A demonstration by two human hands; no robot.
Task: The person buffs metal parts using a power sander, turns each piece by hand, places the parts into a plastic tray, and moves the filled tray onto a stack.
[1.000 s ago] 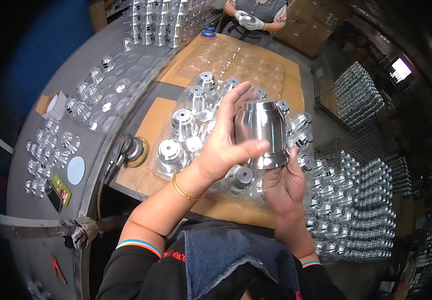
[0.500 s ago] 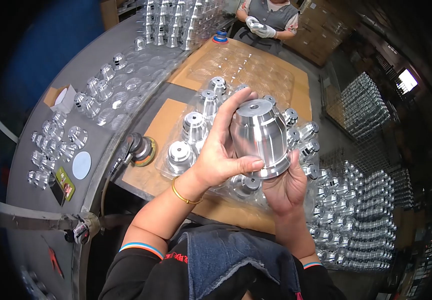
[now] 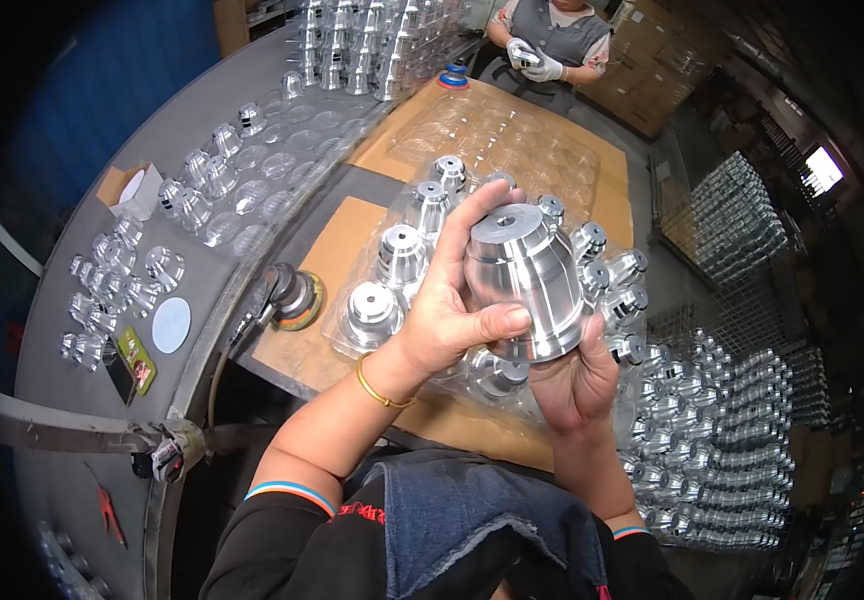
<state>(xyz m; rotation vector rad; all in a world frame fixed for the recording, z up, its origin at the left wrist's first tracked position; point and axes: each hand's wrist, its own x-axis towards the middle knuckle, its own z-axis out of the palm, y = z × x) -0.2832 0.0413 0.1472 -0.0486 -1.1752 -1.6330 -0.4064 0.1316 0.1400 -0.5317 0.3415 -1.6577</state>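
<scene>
Holding a metal cup (image 3: 530, 275) above the plastic tray (image 3: 364, 268), gripped along its side by the left hand (image 3: 442, 325), supported at the wide rim by the right hand (image 3: 577, 385). Standing roughly upright, slightly tilted, with narrow end up, wide end toward the tray. Touching both hands alike.

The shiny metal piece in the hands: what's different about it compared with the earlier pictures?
The metal piece has tipped its top towards the camera, showing the flat face hidden a second ago. Nothing was grabbed or released: left hand and right hand still hold it. The standing pieces stayed put.
</scene>
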